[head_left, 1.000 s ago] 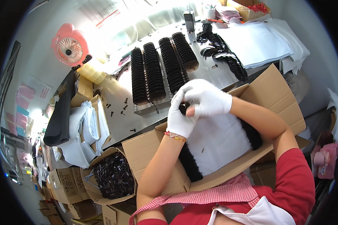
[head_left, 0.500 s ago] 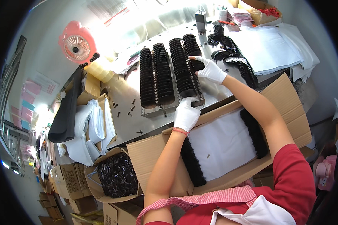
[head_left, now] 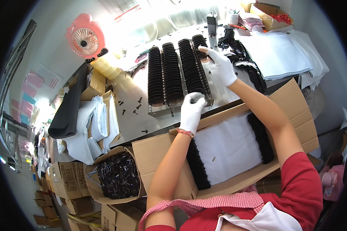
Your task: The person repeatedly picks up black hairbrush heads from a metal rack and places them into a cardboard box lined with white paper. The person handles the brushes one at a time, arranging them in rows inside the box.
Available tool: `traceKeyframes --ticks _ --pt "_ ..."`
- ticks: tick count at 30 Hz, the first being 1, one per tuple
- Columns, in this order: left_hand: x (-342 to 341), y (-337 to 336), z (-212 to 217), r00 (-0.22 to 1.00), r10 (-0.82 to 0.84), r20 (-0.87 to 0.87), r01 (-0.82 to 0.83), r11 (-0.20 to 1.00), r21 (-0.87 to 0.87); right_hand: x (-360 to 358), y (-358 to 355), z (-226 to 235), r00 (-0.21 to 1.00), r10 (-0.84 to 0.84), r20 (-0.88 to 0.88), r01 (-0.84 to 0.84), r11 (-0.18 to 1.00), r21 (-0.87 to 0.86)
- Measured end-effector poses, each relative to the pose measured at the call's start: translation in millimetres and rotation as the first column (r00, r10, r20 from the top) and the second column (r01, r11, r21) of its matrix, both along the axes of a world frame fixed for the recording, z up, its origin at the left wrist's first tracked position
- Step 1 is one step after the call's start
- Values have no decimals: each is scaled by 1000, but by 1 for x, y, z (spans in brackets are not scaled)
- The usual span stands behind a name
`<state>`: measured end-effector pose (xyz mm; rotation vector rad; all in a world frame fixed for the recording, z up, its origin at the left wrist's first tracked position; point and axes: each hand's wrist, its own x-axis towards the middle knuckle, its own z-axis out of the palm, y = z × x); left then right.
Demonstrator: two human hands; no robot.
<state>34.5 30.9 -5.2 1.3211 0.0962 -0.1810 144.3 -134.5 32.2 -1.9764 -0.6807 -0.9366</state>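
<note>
Four rows of thin black discs stand on edge, packed close, in a metal rack (head_left: 164, 112) on the bench. My left hand (head_left: 192, 113), in a white glove with bare fingertips, is curled at the near end of the third disc row (head_left: 189, 65); what lies inside the curl is hidden. My right hand (head_left: 223, 68), gloved the same way, reaches to the near end of the shorter fourth disc row (head_left: 199, 44). Its thumb and forefinger are apart there, beside the discs. Whether they touch a disc is hard to see.
An open carton (head_left: 235, 188) before me holds white sheet (head_left: 227, 146) and black pieces along two sides. Lower left stands a box of dark shiny scraps (head_left: 118, 177). Loose black screws (head_left: 135, 112) lie left of the rack. A pink fan (head_left: 85, 40) and white sheets (head_left: 277, 54) flank the bench.
My right hand has moved farther along the fourth row, and discs that stood between its fingers no longer show there. My left hand's fingers have curled more. The whole view has shifted slightly.
</note>
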Motion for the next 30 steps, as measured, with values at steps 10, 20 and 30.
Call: traceKeyframes --ticks 10,20,30 --pt "-18 -13 37 979 49 -197 -101 960 -263 -14 -23 11 866 38 -498 2 997 81" --pt "1 -1 -5 968 -110 224 -79 716 694 123 -41 -33 504 452 -736 -351 886 304" --pt "6 0 -5 960 -178 217 -25 716 698 114 -12 -66 995 -101 28 104 937 -335"
